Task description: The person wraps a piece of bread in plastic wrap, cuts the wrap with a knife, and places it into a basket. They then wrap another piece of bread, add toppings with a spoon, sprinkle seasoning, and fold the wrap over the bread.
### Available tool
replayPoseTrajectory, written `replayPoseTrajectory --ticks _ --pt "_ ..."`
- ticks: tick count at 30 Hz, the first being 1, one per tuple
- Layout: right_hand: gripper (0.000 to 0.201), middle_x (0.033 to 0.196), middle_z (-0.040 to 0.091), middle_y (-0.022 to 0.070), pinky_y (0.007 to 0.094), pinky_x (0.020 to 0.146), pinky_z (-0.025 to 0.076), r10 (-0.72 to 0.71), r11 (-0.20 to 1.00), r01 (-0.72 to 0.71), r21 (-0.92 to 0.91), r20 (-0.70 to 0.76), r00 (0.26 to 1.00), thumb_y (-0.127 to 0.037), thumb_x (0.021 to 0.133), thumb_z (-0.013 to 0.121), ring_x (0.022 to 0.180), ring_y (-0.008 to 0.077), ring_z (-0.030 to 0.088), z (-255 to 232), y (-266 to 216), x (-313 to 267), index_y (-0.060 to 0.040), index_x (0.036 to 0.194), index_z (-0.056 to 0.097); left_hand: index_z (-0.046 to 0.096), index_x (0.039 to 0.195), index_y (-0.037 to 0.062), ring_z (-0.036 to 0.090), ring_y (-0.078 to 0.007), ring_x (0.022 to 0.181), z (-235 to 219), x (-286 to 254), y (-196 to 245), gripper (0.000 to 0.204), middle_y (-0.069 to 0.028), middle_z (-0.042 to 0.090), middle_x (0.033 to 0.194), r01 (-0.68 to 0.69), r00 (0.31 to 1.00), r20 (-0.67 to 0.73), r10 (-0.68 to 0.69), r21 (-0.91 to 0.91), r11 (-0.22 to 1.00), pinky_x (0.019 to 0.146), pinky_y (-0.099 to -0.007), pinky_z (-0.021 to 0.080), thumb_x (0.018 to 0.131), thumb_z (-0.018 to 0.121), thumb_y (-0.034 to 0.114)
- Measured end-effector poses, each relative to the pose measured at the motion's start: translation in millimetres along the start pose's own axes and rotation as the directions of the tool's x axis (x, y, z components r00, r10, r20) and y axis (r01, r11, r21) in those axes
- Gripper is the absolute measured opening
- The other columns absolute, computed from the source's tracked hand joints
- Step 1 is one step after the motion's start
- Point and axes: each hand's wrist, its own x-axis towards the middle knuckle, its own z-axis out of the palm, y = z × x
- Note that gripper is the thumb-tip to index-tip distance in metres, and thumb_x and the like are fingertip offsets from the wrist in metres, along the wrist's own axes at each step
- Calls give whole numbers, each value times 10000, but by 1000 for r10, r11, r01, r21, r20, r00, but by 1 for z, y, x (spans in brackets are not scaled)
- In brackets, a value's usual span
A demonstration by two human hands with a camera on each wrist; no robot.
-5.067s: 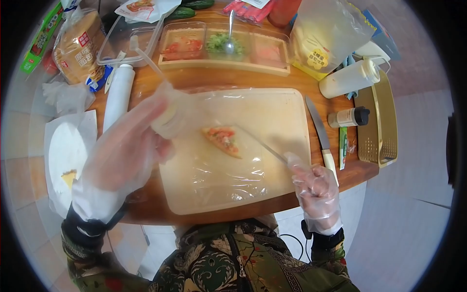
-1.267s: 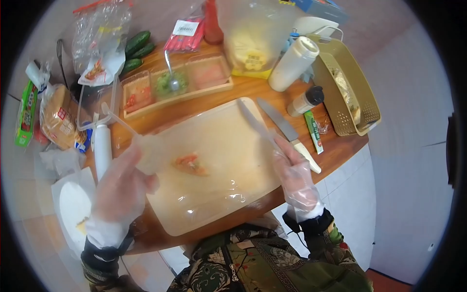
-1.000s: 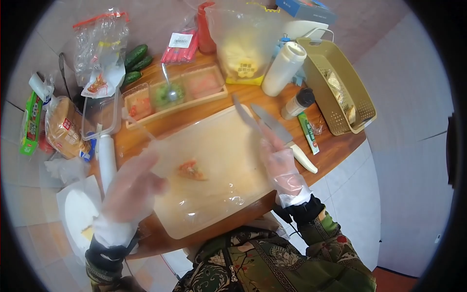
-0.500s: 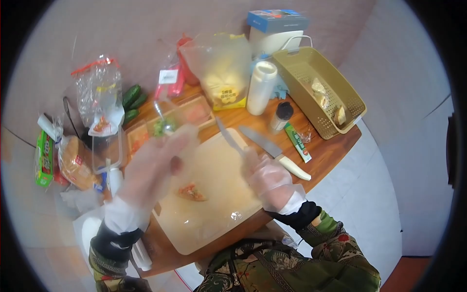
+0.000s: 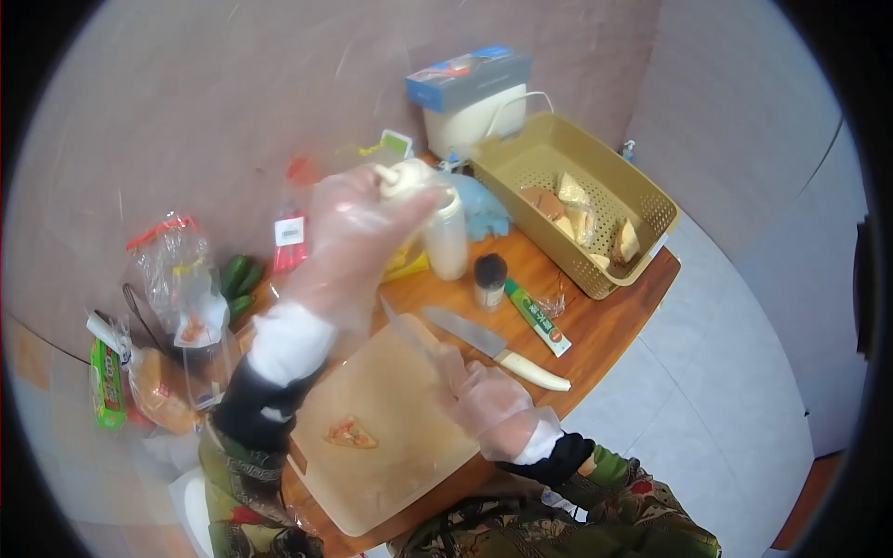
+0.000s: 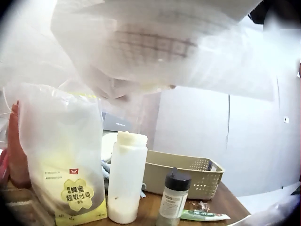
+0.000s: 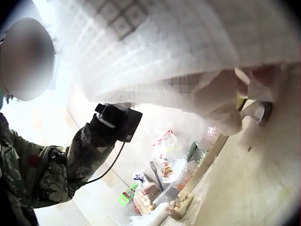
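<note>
My gloved left hand (image 5: 358,232) is raised over the back of the table and grips a white nozzle cap (image 5: 405,179). It is at the mouth of the squeeze bottle (image 5: 446,244); in the left wrist view that bottle (image 6: 126,179) stands upright with a little pale sauce at its bottom. My gloved right hand (image 5: 493,405) holds a knife (image 5: 406,327), its blade pointing away over the cutting board's right side. A triangular piece of bread with red and green topping (image 5: 351,432) lies on the cutting board (image 5: 391,474).
A white-handled knife (image 5: 498,349) lies right of the board. Behind it are a black-capped shaker (image 5: 489,281), a green packet (image 5: 539,319) and a tan basket (image 5: 633,209) holding several bread pieces. A yellow bread bag (image 6: 61,155) stands beside the bottle. Cucumbers (image 5: 244,279) lie at back left.
My left hand has moved up and right, from the board's left side to the bottle, carrying the nozzle cap. My right hand keeps the knife. The head view has swung right, showing more basket.
</note>
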Motion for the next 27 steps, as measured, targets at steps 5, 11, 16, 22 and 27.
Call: replayPoseTrajectory --ticks 5,11,16,22,27 --pt "590 863 633 163 455 664 534 -104 995 101 -28 -130 986 -360 952 601 750 346 655 -8 10 -16 -73 1439 432 735 900 -20 663 -148 673 24 35 -29 280 -90 732 769 -255 966 42 254 281 925 626 -330 512 785 811 224" --pt "510 762 605 89 427 582 514 -177 981 192 34 -253 951 -288 889 685 653 298 634 -11 27 -32 -168 1369 559 748 862 14 698 -282 714 36 41 -48 356 -173 732 815 -244 962 34 273 561 791 665 -383 533 757 798 351" --pt "402 701 582 35 404 568 516 -190 981 190 -25 -267 945 -269 875 690 612 257 612 -14 26 -35 -220 1272 654 749 847 23 675 -332 689 40 39 -56 403 -181 706 749 -267 941 1 337 614 743 664 -419 530 741 787 411" --pt "327 718 630 51 413 540 496 -272 907 350 235 -307 912 -185 814 753 612 264 634 -1 40 -30 -195 1140 735 757 862 53 662 -328 694 42 34 -59 397 -159 684 719 -316 930 88 356 683 658 636 -450 502 795 754 445" --pt "255 699 640 100 395 544 491 -225 958 273 86 -358 906 -117 812 754 628 292 633 -5 28 -32 -159 1063 765 673 890 1 677 -369 811 41 3 -69 470 -209 686 839 -327 883 -76 463 607 724 719 -454 536 747 766 440"
